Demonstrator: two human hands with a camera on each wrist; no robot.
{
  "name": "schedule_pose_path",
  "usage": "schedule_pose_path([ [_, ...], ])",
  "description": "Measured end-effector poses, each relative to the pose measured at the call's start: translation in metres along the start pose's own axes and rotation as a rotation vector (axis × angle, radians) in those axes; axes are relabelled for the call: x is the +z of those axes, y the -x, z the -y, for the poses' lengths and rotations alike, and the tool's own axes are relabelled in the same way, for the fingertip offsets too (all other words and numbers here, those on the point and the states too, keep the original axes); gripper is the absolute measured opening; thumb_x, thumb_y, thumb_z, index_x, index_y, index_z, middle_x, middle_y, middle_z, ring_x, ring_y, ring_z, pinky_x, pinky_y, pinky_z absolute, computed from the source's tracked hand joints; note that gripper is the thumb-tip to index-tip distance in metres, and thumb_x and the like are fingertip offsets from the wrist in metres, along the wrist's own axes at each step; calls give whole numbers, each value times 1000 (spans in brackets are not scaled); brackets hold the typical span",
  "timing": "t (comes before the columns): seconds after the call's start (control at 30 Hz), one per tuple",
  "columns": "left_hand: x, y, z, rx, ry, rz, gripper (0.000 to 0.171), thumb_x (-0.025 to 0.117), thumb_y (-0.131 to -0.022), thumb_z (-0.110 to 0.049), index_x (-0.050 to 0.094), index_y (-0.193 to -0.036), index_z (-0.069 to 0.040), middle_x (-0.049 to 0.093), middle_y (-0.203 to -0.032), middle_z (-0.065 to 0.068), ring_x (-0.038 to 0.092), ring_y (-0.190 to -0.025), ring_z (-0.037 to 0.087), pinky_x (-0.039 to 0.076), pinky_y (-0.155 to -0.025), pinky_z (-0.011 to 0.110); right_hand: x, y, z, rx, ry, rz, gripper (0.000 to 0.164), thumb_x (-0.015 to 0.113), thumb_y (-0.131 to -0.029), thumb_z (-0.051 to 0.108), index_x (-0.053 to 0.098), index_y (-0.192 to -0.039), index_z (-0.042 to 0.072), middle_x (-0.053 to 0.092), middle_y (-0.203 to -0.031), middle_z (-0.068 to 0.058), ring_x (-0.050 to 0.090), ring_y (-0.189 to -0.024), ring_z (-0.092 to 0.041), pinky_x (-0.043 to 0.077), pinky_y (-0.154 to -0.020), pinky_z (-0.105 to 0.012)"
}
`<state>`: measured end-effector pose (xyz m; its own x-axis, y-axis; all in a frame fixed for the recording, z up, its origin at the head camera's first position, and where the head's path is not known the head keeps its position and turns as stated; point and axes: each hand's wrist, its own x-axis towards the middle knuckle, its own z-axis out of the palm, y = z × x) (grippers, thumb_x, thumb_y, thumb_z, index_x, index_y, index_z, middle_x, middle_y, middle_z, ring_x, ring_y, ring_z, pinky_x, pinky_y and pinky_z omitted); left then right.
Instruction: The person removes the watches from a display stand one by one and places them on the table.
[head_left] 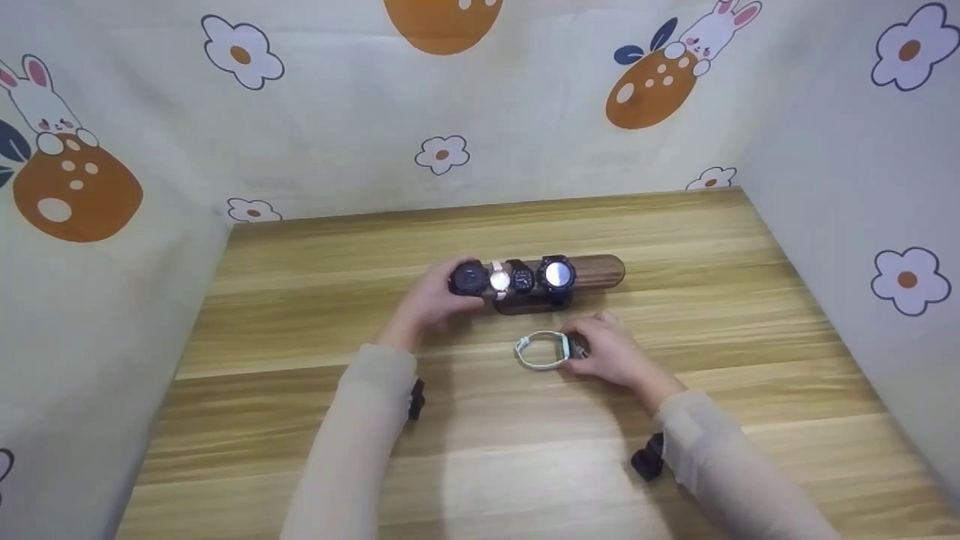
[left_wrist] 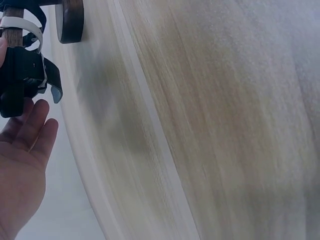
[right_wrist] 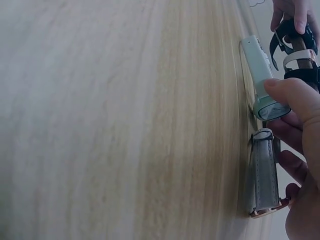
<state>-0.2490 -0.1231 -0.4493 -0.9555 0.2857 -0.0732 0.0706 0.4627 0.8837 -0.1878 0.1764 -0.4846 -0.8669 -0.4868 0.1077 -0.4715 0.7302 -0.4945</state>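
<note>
A dark wooden watch stand [head_left: 600, 271] carries several watches in a row. At its left end my left hand [head_left: 436, 294] grips a black watch [head_left: 469, 278], thumb in front and fingers behind. Beside that watch sit a white-strapped watch [head_left: 499, 280], a small black watch [head_left: 521, 278] and a larger black watch [head_left: 557, 274] with a bright face. My right hand [head_left: 609, 351] pinches a mint-green watch [head_left: 541, 366] at its case, its looped strap pointing left. Below those fingers, in the right wrist view, a grey-strapped watch [right_wrist: 265, 172] with a rose-gold case lies close to the palm, partly covered.
Wood-grained tabletop [head_left: 300, 315] surrounds the stand. A patterned cloth [head_left: 337, 135] with flowers and rabbits walls the back and both sides. Black wrist-worn devices [head_left: 648, 457] sit at both sleeves.
</note>
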Motion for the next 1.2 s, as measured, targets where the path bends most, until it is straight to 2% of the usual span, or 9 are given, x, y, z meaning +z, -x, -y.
schedule_pose_path([
  [0.2,0,1,-1,-12,4,7,74,79,-71,-11,46,-137,-17,47,-135,9,46,-119,25,36,-102,40,-6,-2,1,25,-32,5,55,80,-69,33,62,-115,7,65,-111,-6,47,-97,-24,36,-88,-42],
  [0.37,0,1,-1,1,-20,5,75,79,-71,-12,45,-138,-14,48,-135,11,46,-118,26,35,-102,40,-13,-6,0,30,-75,-76,53,81,-69,28,62,-114,6,66,-107,-7,47,-95,-25,38,-85,-41],
  [0.5,1,0,-1,9,-20,0,75,80,-71,-11,45,-137,-12,49,-133,12,47,-118,27,35,-103,39,-19,-8,-1,41,-77,-120,52,81,-71,27,62,-115,6,64,-111,-7,47,-95,-25,41,-83,-39],
  [0.77,0,0,-1,2,-33,1,74,80,-71,-12,46,-137,-16,49,-134,10,46,-119,26,34,-103,39,-27,-13,-1,72,-120,-169,53,80,-72,22,60,-117,3,62,-115,-12,45,-110,-31,38,-95,-47],
  [0.9,-1,-1,-2,13,-61,4,74,80,-72,-13,45,-137,-15,48,-135,11,45,-121,26,32,-105,39,-34,-18,1,88,-120,-158,55,79,-73,21,57,-119,0,59,-117,-16,45,-112,-33,38,-97,-48],
  [1.2,-2,-1,-4,28,-93,16,74,80,-71,-12,46,-137,-12,49,-135,11,45,-122,26,30,-106,40,-54,-35,4,109,-87,-104,59,77,-76,25,54,-124,0,56,-123,-16,45,-116,-32,34,-102,-47],
])
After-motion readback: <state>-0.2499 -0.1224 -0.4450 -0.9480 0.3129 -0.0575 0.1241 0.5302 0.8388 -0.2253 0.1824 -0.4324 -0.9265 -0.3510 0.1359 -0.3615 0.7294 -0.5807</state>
